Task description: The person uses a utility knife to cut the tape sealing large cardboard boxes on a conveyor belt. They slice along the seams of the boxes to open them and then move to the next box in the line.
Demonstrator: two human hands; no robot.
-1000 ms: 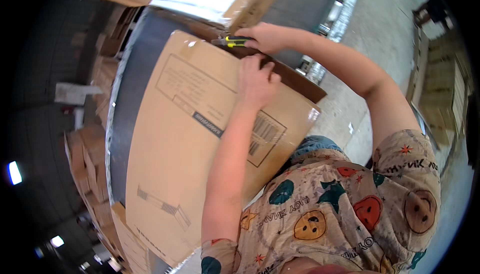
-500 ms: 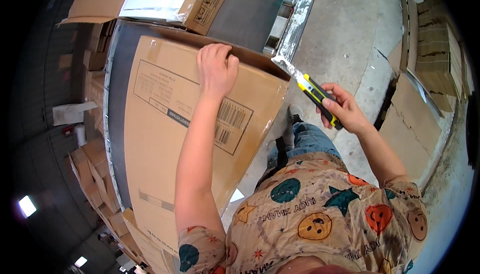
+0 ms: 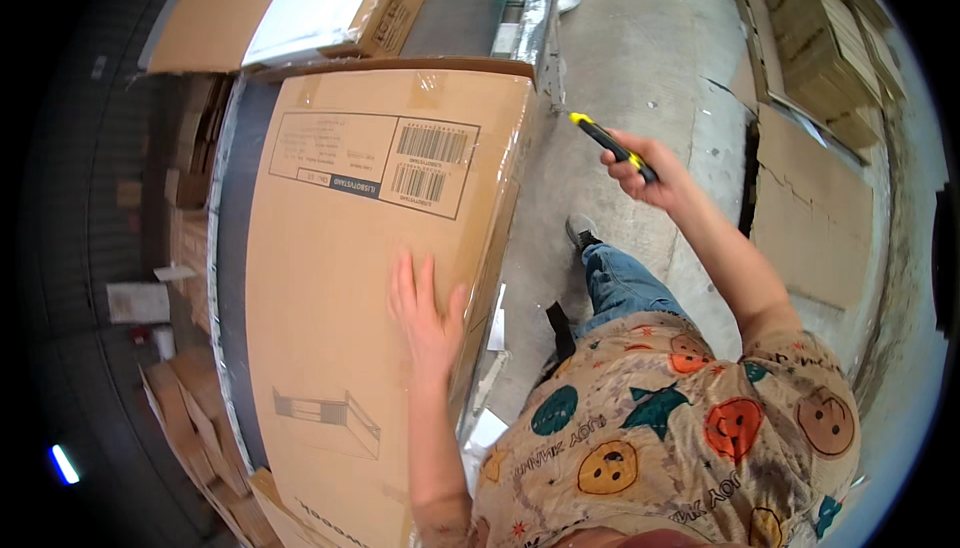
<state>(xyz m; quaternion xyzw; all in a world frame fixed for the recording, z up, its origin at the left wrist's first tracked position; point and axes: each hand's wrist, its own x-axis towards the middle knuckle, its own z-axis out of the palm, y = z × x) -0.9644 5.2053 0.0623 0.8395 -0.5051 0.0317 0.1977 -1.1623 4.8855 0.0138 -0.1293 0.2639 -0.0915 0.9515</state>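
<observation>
A large flat cardboard box (image 3: 330, 318) lies on the dark conveyor, its printed label and barcodes toward the far end. My left hand (image 3: 428, 313) rests on the box's top near its right edge, fingers outstretched and holding nothing. Out to the right, over the concrete floor, my right hand (image 3: 645, 168) grips a yellow and black utility knife (image 3: 612, 147). Its tip points to the far left, near the box's far right corner but apart from it. Clear tape (image 3: 425, 88) crosses the box's far edge.
Beyond the box stands an opened carton (image 3: 385, 13) with a white panel (image 3: 310, 3). The conveyor's metal rail (image 3: 540, 8) runs along the right. Stacked flat cardboard (image 3: 815, 58) lines the right side, with a loose sheet (image 3: 810, 208) before it. More cartons (image 3: 195, 418) sit at left.
My left hand has slid from the box's far edge back toward me onto its top. The knife has moved away from the far corner, and the box's far edge now sits flatter.
</observation>
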